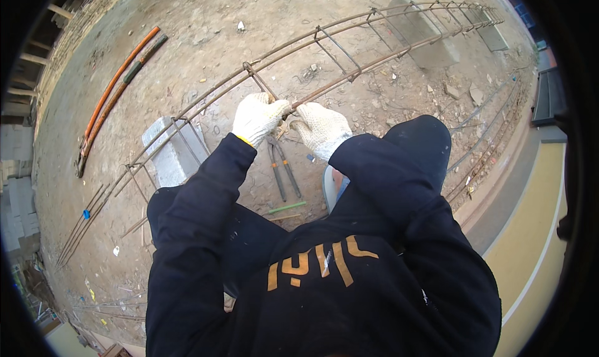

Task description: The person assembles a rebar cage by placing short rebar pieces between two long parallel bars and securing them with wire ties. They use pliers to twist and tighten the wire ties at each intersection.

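A long rusty rebar cage runs from the lower left to the far right, its bars joined by square stirrups. Both my hands, in white knit gloves, meet at a corner of it where a stirrup joins the near bar. My left hand is closed around the stirrup at that corner. Just right of it, my right hand pinches the end of the near bar. Any thin wire between the fingertips is too small to make out. Below my hands, tying pincers with dark handles lie on the dirt, jaws toward the gloves.
Concrete blocks prop the cage at left, with another block at the far right. Bolt cutters with orange handles lie at left. Thin rods and a green stick are on the ground. A yellow ledge borders the right.
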A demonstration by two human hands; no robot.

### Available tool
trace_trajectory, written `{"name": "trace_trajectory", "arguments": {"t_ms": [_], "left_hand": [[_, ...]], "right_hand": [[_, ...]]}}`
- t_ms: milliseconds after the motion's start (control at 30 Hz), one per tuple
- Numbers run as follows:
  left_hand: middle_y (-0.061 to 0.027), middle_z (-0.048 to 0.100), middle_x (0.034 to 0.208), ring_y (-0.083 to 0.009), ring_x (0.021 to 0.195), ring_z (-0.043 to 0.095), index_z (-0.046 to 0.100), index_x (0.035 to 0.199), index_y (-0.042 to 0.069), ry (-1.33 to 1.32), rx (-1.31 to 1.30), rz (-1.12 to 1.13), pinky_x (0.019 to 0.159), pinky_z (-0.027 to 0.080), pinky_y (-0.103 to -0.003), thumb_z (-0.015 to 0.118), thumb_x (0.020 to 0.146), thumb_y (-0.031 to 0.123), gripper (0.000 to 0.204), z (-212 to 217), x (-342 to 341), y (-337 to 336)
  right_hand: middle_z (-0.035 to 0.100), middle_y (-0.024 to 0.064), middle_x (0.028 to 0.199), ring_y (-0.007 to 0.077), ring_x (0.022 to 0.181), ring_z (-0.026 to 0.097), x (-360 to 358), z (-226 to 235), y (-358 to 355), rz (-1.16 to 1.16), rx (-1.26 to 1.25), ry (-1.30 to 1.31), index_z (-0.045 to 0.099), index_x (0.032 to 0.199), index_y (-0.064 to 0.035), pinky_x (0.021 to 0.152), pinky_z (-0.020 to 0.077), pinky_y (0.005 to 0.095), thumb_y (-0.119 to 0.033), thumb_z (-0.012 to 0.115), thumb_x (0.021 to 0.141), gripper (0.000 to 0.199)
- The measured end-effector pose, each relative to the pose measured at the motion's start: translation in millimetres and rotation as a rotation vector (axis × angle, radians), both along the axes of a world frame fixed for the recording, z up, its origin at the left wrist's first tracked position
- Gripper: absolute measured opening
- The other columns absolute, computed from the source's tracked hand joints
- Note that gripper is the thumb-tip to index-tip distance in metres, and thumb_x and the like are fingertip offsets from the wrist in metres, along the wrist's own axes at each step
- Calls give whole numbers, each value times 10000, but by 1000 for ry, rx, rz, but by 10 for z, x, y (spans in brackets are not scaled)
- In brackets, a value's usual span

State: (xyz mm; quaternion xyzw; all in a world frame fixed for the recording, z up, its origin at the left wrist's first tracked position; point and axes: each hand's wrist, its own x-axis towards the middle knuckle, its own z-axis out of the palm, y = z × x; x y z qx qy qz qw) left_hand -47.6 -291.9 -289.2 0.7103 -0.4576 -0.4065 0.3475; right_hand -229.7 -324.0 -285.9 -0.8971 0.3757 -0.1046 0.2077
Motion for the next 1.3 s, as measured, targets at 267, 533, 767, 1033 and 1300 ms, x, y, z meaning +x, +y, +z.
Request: {"name": "trace_trajectory", "arguments": {"t_ms": [267, 533, 767, 1033, 1300], "left_hand": [[-72, 631, 560, -134, 483, 587, 675, 689, 14, 51, -18, -21, 479, 449, -286, 662, 848, 332, 356, 71, 2, 53], [-70, 635, 578, -126, 482, 574, 673, 713, 18, 279, 8, 105, 467, 444, -272, 604, 917, 352, 397, 113, 11, 100], [-55, 626, 584, -114, 475, 532, 665, 704, 18, 77, -204, -52, 458, 421, -278, 604, 922, 342, 396, -171, 114, 48], [-29, 574, 562, -114, 505, 482, 637, 665, 28, 293, -50, 111, 502, 406, -287, 603, 929, 313, 390, -133, 85, 51], [-60, 613, 608, -141, 509, 576, 644, 748, 17, 368, 19, 110, 474, 443, -280, 608, 924, 305, 339, -2, 65, 105]], "right_hand": [[667, 181, 926, 359, 924, 634, 32, 229, -238, 212, 57, 63, 675, 955, -79, 804, 493, 464, -307, 564, 877, 266], [684, 159, 816, 267, 669, 665, 55, 543, -793, 169, 521, -258, 691, 925, -39, 633, 524, 392, -288, 575, 914, 275], [675, 129, 879, 354, 891, 636, -22, 491, -464, 218, 182, 124, 666, 920, -110, 775, 503, 440, -230, 639, 813, 163], [642, 93, 932, 310, 922, 629, 138, 152, -231, 298, -176, -105, 612, 1022, -135, 766, 507, 417, -240, 650, 817, 234], [680, 72, 987, 307, 968, 625, -16, 160, -311, 338, -359, -262, 668, 1034, -115, 935, 463, 441, -138, 723, 779, 262]]}}
